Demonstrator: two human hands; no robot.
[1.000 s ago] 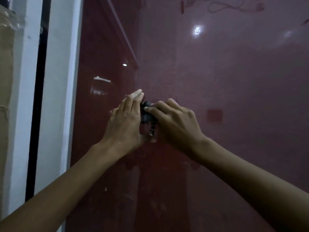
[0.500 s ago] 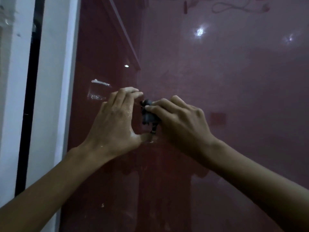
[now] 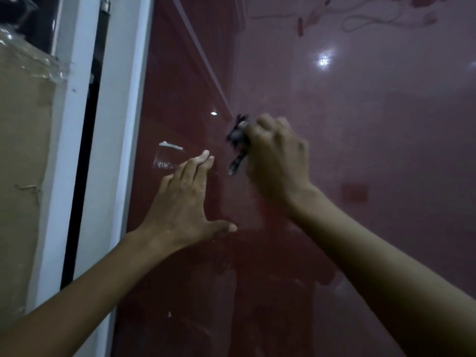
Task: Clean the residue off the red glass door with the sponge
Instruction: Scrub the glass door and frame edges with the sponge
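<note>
Mid-scrub on red glass door (image 3: 360, 150) — right hand (image 3: 279, 161) clenched round dark sponge (image 3: 238, 135), left hand (image 3: 185, 199) flat, fingers straight; next, probably leftward onto whitish residue (image 3: 167, 155).

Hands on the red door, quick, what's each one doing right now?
Left hand: open, fingers straight, flat against the red glass door.
Right hand: closed, gripping the dark sponge against the glass; it is motion-blurred.

Left hand (image 3: 185, 202) flat, fingers straight; right hand (image 3: 278, 161) curled, blurred.
</note>
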